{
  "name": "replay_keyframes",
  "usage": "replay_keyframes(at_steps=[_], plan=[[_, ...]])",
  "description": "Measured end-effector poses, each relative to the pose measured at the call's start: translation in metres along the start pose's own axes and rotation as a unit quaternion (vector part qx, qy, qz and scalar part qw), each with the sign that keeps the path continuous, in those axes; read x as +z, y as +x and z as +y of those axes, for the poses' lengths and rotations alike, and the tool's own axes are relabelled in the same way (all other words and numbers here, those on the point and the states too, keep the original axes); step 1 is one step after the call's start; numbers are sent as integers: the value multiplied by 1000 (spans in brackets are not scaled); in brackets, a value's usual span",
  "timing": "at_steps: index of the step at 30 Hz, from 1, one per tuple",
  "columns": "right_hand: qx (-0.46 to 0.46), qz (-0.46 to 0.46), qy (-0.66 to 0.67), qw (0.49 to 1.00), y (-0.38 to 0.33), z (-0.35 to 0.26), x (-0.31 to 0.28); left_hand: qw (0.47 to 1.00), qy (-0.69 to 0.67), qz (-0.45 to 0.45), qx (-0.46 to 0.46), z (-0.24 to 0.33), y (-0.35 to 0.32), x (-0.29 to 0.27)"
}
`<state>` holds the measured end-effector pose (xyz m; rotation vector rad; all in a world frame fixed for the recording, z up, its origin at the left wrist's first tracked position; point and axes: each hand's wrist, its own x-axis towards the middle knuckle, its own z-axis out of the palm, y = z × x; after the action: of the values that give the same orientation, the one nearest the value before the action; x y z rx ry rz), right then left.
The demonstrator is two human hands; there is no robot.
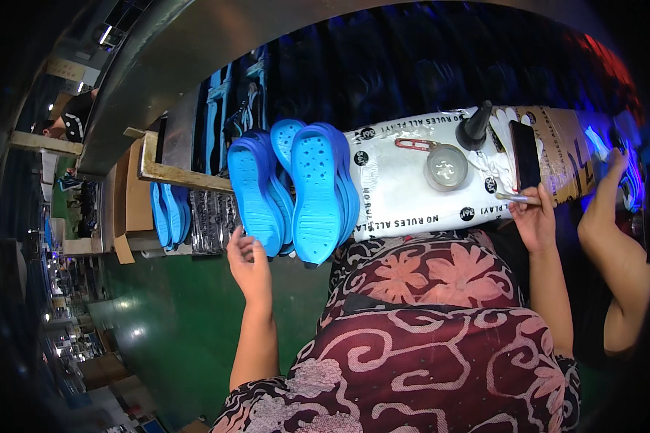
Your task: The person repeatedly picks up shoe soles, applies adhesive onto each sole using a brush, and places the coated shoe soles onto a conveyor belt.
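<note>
My left hand (248, 261) is beside the heel of a bright blue shoe sole (256, 202), its fingers loosely apart. Whether the fingertips touch that sole I cannot tell. Several more blue soles are stacked with it, and a sole with small holes at its front (315, 191) lies on top to the right. Between the fingers of my right hand (533, 222) is a slim brush (514, 198), pointing left. Left of the brush, a round dish of clear liquid (448, 167) stands on a white printed plastic sheet (390, 195).
Behind the dish are a black cone-shaped bottle (475, 128) and a red-edged tag (414, 144). A dark phone (525, 155) lies near brown cardboard (567, 148). Another person's arm (605, 224) reaches in at right under violet light. More blue soles (170, 216) sit left, by a carton (132, 195).
</note>
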<state>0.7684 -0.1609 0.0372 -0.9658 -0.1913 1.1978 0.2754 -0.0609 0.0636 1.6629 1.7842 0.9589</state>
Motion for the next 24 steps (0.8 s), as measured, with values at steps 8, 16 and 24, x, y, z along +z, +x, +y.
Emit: replay_keyframes(at_steps=[8, 16, 24], plan=[[-181, -83, -450, 871, 18, 5, 92, 971, 38, -210, -107, 25, -1, 27], [-347, -120, -668, 647, 53, 40, 91, 852, -350, -299, -248, 28, 2, 10], [-327, -112, -588, 732, 30, 7, 108, 827, -449, -209, -265, 55, -13, 10]])
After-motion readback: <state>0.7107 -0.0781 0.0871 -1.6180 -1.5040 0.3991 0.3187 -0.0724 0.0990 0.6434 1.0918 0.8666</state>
